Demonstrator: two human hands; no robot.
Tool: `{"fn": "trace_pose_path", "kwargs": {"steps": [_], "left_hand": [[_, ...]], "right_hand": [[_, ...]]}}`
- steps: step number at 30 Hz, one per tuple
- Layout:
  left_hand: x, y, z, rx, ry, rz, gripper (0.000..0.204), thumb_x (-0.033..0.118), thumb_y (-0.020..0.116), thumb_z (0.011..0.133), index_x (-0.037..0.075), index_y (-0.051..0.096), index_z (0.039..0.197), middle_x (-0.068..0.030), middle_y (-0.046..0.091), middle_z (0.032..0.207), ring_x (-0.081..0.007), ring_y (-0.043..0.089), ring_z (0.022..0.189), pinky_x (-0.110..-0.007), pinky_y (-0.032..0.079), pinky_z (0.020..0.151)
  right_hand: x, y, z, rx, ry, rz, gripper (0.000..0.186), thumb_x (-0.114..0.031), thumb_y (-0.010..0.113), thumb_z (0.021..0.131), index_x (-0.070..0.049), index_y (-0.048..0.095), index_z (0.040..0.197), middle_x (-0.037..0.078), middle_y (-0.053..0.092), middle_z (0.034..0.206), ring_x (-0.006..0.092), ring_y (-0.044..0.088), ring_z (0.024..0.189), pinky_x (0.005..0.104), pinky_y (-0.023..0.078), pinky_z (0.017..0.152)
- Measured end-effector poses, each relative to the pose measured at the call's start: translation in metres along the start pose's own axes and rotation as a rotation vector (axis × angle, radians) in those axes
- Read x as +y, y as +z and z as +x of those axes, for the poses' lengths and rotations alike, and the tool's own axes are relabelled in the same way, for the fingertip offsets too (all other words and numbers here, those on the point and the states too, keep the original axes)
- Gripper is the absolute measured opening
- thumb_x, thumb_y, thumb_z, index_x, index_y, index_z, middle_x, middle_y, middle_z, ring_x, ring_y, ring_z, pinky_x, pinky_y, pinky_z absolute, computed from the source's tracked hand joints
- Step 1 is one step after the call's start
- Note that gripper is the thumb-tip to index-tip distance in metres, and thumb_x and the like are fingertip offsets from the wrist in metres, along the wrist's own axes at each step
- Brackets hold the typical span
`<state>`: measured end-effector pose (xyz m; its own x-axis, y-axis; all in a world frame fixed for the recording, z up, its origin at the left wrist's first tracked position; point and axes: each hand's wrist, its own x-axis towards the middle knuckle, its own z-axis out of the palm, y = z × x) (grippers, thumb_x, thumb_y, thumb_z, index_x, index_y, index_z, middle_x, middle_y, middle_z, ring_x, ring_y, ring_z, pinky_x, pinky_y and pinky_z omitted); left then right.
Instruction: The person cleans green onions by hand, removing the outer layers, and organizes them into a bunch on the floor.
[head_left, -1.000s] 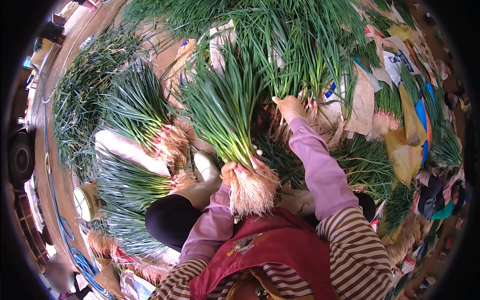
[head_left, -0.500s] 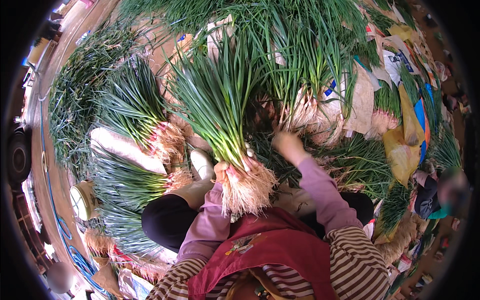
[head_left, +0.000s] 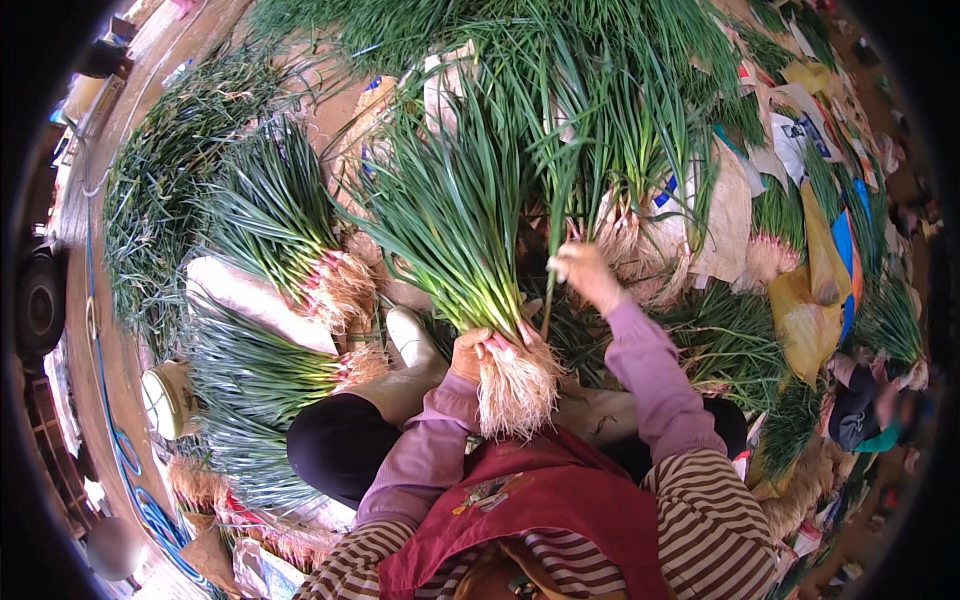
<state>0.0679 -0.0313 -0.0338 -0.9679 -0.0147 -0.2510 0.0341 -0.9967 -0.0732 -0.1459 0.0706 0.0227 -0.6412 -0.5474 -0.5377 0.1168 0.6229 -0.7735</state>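
My left hand point(head_left: 470, 354) is closed round the base of a thick bunch of green garlic point(head_left: 455, 240), just above its tangle of pale roots point(head_left: 518, 392). The bunch tilts away from me, its long green leaves fanned out at the far end. On its right side, my right hand point(head_left: 588, 274) pinches a single green garlic stalk point(head_left: 557, 212). That stalk stands nearly upright, close beside the bunch, and its lower end reaches down towards the roots. Beyond my right hand lie more loose green garlic plants point(head_left: 635, 160), roots towards me.
Tied-looking bunches point(head_left: 290, 215) lie on sacking to the left, near a heap of loose leaves point(head_left: 170, 180). A whitish bucket point(head_left: 170, 400) and a blue hose point(head_left: 128, 455) are at the far left. A yellow bag point(head_left: 805, 325) and another person point(head_left: 862, 405) are at the right.
The bunch in my left hand has shifted a little to the right. My right hand, blurred before, has moved slightly up and now pinches a single stalk.
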Motion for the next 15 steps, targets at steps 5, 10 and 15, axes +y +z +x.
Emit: {"fn": "trace_pose_path", "kwargs": {"steps": [5,10,15], "left_hand": [[-0.006,0.005,-0.001,0.147,-0.006,-0.027,0.047,0.017,0.061,0.071,-0.009,0.054,0.11,-0.0246,0.064,0.094,-0.0344,0.064,0.082,-0.044,0.054,0.077],[-0.009,0.042,-0.005,-0.126,0.126,-0.011,0.072,0.025,0.063,0.071,-0.005,0.035,0.131,-0.0221,0.053,0.113,-0.0336,0.059,0.091,-0.045,0.052,0.081],[0.009,0.052,-0.009,-0.39,0.287,0.193,0.077,0.037,0.06,0.07,-0.006,0.034,0.128,-0.0209,0.05,0.107,-0.0368,0.059,0.09,-0.049,0.051,0.078]], "right_hand": [[0.027,0.04,-0.025,0.032,-0.333,-0.048,0.019,-0.016,0.058,0.086,0.001,0.059,0.076,0.012,0.059,0.069,0.0203,0.055,0.063,0.0326,0.044,0.06],[0.082,0.045,-0.01,0.349,-0.222,-0.699,0.016,-0.015,0.053,0.079,-0.002,0.062,0.074,0.019,0.062,0.074,0.0382,0.06,0.075,0.0463,0.048,0.067],[0.03,0.02,0.004,0.252,-0.102,-0.741,0.032,-0.031,0.058,0.085,-0.005,0.063,0.103,0.016,0.066,0.082,0.0286,0.065,0.077,0.0403,0.052,0.073]]}}
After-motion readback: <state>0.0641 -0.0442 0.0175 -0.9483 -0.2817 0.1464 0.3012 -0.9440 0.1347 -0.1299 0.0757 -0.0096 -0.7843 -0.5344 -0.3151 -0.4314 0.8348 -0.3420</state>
